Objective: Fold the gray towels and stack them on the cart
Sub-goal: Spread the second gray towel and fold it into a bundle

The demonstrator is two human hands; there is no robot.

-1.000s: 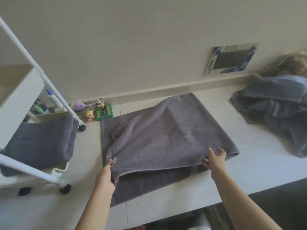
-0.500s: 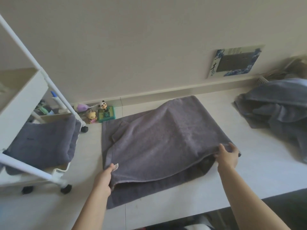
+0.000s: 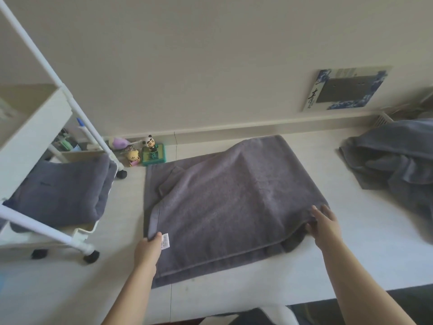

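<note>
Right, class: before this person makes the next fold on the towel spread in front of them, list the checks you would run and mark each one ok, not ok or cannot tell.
1. Left hand pinches the near left corner of the gray towel, by the white tag: ok.
2. Right hand is on the right edge; fingers look fairly straight, so a real hold: cannot tell.
3. Top layer lines up with the bottom layer: not ok, a strip of the lower layer shows at the near and left edges.
4. Surface smooth: not ok, a ridge rises toward the far edge.
5. Cart has room: ok, one folded towel lies on it.
</note>
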